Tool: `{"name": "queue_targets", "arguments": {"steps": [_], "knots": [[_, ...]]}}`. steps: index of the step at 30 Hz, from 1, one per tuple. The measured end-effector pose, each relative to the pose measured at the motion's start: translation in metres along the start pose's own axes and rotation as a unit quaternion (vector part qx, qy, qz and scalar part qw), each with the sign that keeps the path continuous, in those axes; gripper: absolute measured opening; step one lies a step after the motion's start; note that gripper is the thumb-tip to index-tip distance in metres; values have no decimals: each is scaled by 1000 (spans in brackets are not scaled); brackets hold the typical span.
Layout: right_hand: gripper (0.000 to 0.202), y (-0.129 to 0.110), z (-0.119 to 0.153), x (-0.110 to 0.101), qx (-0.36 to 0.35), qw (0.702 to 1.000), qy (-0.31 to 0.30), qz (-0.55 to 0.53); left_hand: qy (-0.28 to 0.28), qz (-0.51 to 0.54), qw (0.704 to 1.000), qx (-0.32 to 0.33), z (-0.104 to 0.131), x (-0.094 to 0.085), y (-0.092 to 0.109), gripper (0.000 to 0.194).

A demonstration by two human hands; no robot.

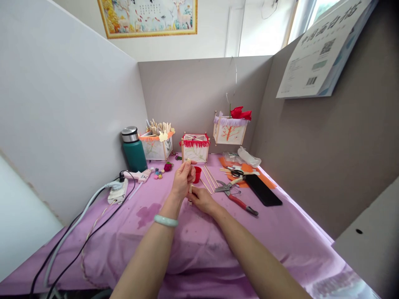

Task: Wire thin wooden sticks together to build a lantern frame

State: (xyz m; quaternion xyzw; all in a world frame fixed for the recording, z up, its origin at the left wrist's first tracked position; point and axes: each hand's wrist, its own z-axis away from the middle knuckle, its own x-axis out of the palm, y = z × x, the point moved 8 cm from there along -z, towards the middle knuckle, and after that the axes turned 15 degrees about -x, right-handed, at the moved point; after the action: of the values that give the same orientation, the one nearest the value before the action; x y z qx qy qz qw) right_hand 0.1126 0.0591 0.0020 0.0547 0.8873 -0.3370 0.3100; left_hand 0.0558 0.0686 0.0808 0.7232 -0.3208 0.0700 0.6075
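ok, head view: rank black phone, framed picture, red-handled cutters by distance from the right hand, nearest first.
From the right hand:
1. Red-handled cutters: just to its right, on the cloth.
2. Black phone: farther right, past the cutters.
3. Framed picture: farthest, on the wall beyond the back partition.

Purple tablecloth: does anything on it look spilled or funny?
Yes, a dark patch on the tablecloth, just left of the pale green bracelet. It's darker than the cloth around it, maybe a spill or old stain.
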Motion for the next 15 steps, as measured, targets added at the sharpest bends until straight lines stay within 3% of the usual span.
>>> {"name": "queue_targets", "arguments": {"steps": [4, 7, 11, 15], "knots": [[31, -2, 1, -10, 5, 1000, 0, 0, -9, -12, 1000, -5, 0, -3, 3, 27], [23, -2, 2, -17, 8, 1000, 4, 4, 3, -6, 1000, -2, -1, -10, 5, 25], [18, 0, 4, -9, 4, 998, -54, 41, 10, -7, 1000, -7, -2, -11, 3, 27], [21, 7, 6, -5, 16, 997, -66, 33, 6, -20, 1000, -3, -1, -2, 0, 29]]}}
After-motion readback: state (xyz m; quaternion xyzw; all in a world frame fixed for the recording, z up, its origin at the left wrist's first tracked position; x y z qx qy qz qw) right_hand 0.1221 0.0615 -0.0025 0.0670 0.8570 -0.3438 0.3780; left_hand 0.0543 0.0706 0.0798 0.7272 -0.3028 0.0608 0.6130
